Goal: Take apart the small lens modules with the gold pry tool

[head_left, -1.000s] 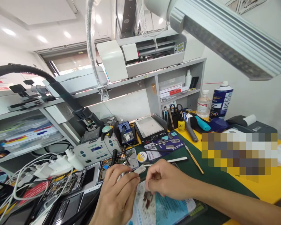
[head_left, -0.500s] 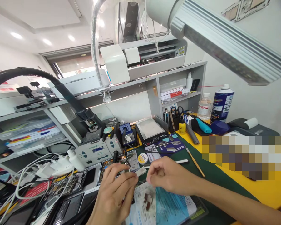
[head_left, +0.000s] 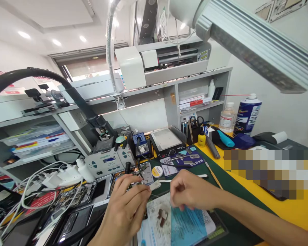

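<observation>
Not much writing is readable here: the spray can far right has a blue label with white print too small to make out, and the blue card on the mat carries white characters that are just as blurry. The sheet near the hands is white and blue with tiny print, also unreadable.

The left hand comes up from the near edge, fingers curled narrow and pinching a small white part at its left end. The part sits just above the sheet's far edge, near the middle of the bench. The right hand reaches in from the right, forearm lying across the green mat, thumb and forefinger pinched close together just right of the part; can't tell if they hold anything.

The bench is yellow with the green mat on top. Opened phones and white chargers crowd the left side, and a soldering station and hot plate stand further back. A grey shelf holds a white machine, and a lamp hangs overhead on the right.
</observation>
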{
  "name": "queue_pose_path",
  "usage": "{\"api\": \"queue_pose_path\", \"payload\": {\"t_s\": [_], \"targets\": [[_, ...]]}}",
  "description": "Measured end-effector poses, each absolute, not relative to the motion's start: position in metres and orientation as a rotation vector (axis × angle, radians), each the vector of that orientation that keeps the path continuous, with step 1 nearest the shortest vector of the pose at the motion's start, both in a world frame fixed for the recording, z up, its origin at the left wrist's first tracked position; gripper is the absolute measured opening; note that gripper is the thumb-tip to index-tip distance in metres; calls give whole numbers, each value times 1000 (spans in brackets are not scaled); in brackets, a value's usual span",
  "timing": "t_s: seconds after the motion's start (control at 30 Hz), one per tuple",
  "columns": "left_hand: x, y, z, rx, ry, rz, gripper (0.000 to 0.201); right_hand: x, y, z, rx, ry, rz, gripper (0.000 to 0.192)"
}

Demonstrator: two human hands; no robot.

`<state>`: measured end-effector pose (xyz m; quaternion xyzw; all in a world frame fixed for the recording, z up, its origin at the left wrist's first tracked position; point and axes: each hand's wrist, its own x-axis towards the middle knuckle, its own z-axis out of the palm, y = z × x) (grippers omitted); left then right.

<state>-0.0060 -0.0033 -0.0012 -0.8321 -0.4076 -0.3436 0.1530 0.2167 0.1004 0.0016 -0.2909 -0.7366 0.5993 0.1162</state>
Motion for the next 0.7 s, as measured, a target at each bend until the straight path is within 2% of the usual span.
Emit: {"api": "queue_pose_path", "payload": {"t_s": [0.13, 0.43, 0.6, 0.7], "targets": [[-7, -4, -4, -2399, -1197, -992, 24, 217, 103, 7, -777, -2078, 1654, 14], [1, -8, -8, -2432, -1196, -986, 21, 202, 88, -4, -704, -2238, 1619, 12], [-3, -6, -8, -2402, -1235, -957, 18, 215, 96, 6, -626, -2388, 1610, 7], [-5, -5, -9, -2364, -1269, -950, 17, 220, 94, 11, -559, -2547, 1329, 27]]}}
